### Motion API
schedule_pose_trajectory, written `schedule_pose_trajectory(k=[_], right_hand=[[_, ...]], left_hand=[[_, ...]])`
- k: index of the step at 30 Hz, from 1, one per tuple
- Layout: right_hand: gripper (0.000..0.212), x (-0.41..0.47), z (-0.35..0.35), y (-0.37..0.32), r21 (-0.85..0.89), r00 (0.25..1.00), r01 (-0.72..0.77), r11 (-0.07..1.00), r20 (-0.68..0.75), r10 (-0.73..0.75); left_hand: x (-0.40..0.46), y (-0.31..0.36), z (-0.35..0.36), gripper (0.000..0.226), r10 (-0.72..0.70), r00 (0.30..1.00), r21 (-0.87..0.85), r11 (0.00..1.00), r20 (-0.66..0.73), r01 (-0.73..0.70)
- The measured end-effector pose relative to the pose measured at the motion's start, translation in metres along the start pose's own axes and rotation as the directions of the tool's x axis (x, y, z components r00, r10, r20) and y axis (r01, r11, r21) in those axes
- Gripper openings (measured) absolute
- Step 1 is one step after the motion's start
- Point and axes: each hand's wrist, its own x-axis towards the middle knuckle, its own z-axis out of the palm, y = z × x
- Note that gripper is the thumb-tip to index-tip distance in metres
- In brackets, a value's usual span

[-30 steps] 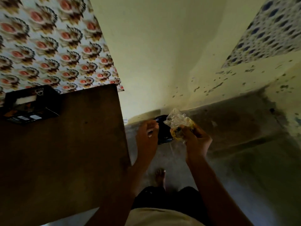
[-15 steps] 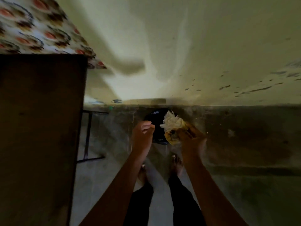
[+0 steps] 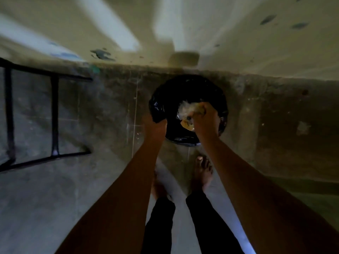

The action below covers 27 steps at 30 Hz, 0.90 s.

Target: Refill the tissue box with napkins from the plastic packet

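Note:
A round bin lined with a black bag (image 3: 189, 92) stands on the floor against the wall. My right hand (image 3: 205, 118) is over the bin's opening, shut on a crumpled clear plastic packet (image 3: 185, 112) with a yellow patch. My left hand (image 3: 155, 125) grips the black bag's rim on the left side of the bin. The tissue box and napkins are out of view.
A black metal table frame (image 3: 53, 114) stands on the concrete floor at the left. My bare feet (image 3: 201, 173) are just in front of the bin. A pale stained wall (image 3: 238, 43) rises behind it.
The view has tilted down and closer to the bin, and the table top has left the frame. Both hands dropped to the bin; my left hand took hold of the bag's rim.

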Motion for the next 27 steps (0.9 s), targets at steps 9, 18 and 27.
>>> schedule_pose_trajectory(k=[9,18,27], right_hand=[[0.041,0.05,0.05,0.023,-0.212,0.989,0.065,0.975,0.146,-0.034],[0.057,0.025,0.011,0.016,-0.337,0.978,0.206,0.919,0.108,-0.18],[0.075,0.047,0.025,0.043,-0.636,0.935,0.326,0.7,0.328,-0.137]], left_hand=[[0.046,-0.024,0.021,0.026,-0.08,0.996,-0.125,0.989,-0.034,0.075],[0.011,-0.024,0.006,0.044,-0.049,0.992,-0.082,0.996,-0.115,0.04],[0.008,-0.026,0.008,0.028,0.093,0.992,0.006,0.996,-0.083,-0.093]])
